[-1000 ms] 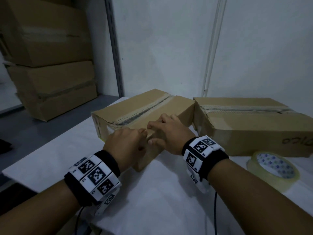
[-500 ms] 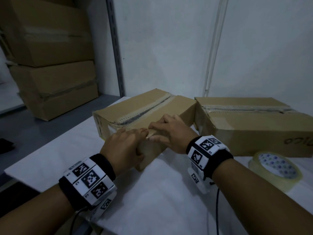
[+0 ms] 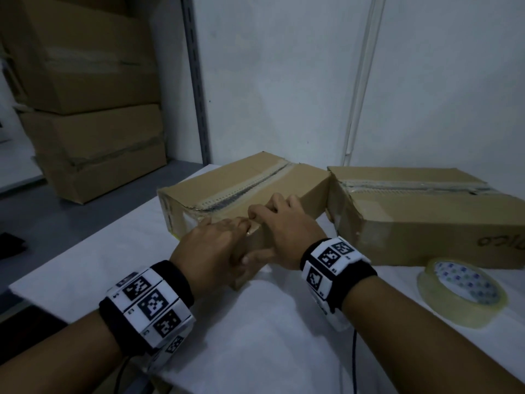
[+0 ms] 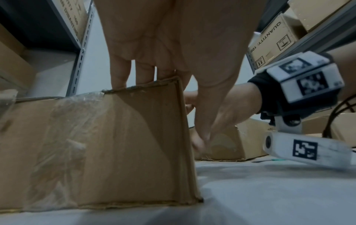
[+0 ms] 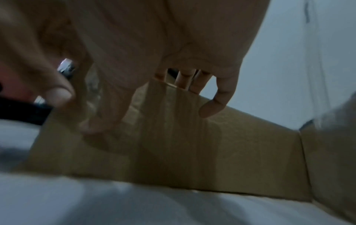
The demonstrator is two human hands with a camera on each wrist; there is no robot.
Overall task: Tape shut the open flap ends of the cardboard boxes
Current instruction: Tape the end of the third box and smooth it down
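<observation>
Both hands press flat, fingers extended, on the near corner of the brown cardboard box (image 3: 241,191). Left hand (image 3: 211,245) and right hand (image 3: 287,226) grip nothing. A clear tape roll (image 3: 461,295) lies at 3 o'clock on the white worktop (image 3: 255,336)

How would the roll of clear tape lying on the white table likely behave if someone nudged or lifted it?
The tape roll lies flat, so a nudge would probably slide it, not roll it. It looks like a stiff ring, likely light. Stood on edge, it could roll off the table.

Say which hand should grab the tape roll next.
Right, probably. The tape roll lies on the table by the right forearm, on the right hand's side; the left hand would have to cross over. Both hands now rest on the near box.
</observation>
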